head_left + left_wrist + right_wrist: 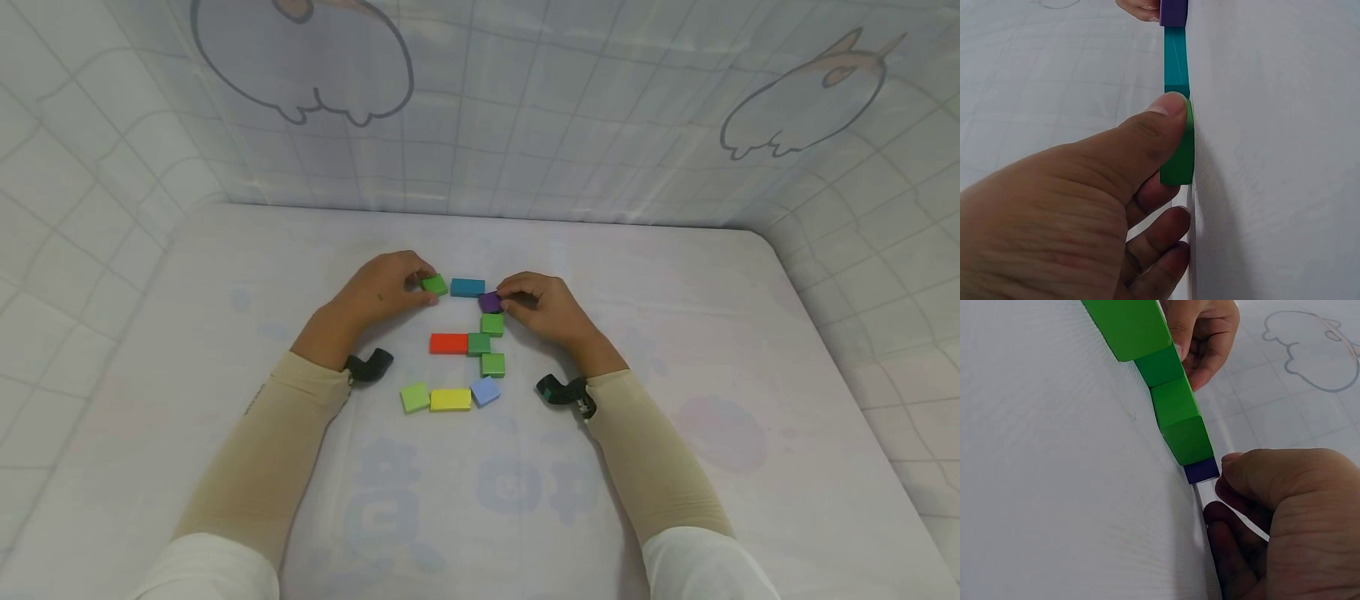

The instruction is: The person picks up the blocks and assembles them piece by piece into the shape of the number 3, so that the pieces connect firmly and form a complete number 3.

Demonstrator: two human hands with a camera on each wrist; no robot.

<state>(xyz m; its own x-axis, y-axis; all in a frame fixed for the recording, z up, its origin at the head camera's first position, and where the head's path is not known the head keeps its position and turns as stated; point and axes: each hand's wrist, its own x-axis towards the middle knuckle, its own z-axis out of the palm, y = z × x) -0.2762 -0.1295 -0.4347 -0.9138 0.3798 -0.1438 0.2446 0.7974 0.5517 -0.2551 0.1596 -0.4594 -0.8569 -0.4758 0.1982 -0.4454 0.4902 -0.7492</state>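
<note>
At the upper left of the block figure in the head view, my left hand (386, 287) pinches a green block (435, 286) between thumb and fingers. That block's end meets the teal-blue block (1175, 59) in the left wrist view. My right hand (547, 307) has thumb and fingertips curled at the right corner of a small purple block (490, 302). The purple block sits beside the blue block's lower right end. Below it come a green block (492, 325), a darker green block (478, 344) with a red block (448, 343) to its left, and another green block (492, 365).
The bottom row holds a light green block (415, 397), a yellow block (450, 400) and a tilted pale blue block (485, 391). Everything lies on a white-covered table (750, 333). A patterned curtain (555, 108) hangs behind and at both sides.
</note>
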